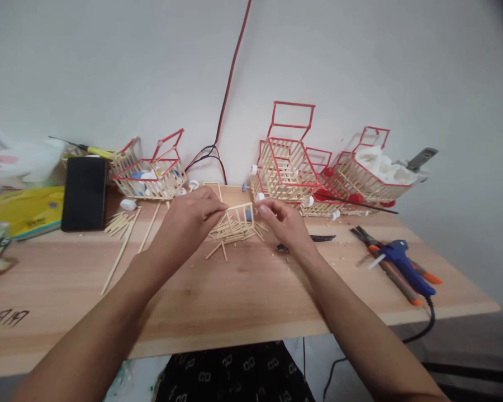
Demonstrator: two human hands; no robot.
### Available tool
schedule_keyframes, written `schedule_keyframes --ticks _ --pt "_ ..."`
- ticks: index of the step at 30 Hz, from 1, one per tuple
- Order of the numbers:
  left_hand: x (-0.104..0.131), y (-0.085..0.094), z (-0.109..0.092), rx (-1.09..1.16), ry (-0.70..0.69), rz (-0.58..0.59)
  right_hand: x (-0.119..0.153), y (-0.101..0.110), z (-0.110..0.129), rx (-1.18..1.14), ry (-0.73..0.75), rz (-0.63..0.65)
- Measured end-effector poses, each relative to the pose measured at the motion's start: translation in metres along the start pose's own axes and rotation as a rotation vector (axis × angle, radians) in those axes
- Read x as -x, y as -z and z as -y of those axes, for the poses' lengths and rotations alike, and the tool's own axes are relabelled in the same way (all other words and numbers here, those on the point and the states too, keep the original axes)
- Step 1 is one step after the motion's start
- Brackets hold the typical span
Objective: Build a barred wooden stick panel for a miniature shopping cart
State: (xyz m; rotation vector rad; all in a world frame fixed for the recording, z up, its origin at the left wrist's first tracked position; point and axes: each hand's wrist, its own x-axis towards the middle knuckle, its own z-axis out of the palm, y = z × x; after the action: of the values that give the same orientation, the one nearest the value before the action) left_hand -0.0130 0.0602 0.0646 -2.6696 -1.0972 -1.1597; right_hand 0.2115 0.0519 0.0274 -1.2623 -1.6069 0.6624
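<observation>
My left hand [197, 215] is closed, its thumb and fingertips pinching the upper left corner of a small frame of pale wooden sticks [238, 207]. The frame is tilted up above a loose heap of short sticks [230, 230] on the table. Just to the frame's right, my right hand [283, 220] has its fingers curled together. Its fingertips come close to the frame's corner, and whatever they may hold is too small to make out. A white wheel [260, 197] shows right by those fingertips.
Small stick-built shopping carts [283, 162] with red edges stand along the wall, others [151, 178] at left. A blue glue gun [406, 268] lies over orange-handled pliers [392, 273] at right. A black tablet [84, 194] leans at left near longer sticks [121, 251].
</observation>
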Motion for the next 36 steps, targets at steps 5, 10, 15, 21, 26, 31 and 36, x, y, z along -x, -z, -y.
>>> schedule_keyframes --ticks 5,10,15,21,26,31,36 --pt "-0.002 0.001 0.004 0.128 0.009 0.048 0.002 0.002 0.004 -0.156 -0.068 0.214" --pt "-0.003 -0.003 0.007 0.194 0.017 0.125 0.004 0.004 0.006 -0.175 -0.128 0.304" --pt "-0.002 -0.007 0.01 0.175 0.018 0.127 0.003 0.003 0.001 -0.164 -0.175 0.343" --pt "-0.002 -0.011 0.01 0.137 -0.001 0.109 0.007 -0.002 0.008 -0.25 -0.183 0.442" --pt "-0.002 -0.015 0.008 0.154 -0.027 0.133 0.009 -0.005 0.006 -0.227 -0.2 0.455" --pt "-0.001 -0.019 0.007 0.172 -0.032 0.145 0.008 -0.006 0.002 -0.216 -0.173 0.468" --pt "-0.001 -0.019 0.006 0.188 -0.021 0.157 0.007 -0.006 0.001 -0.208 -0.215 0.505"
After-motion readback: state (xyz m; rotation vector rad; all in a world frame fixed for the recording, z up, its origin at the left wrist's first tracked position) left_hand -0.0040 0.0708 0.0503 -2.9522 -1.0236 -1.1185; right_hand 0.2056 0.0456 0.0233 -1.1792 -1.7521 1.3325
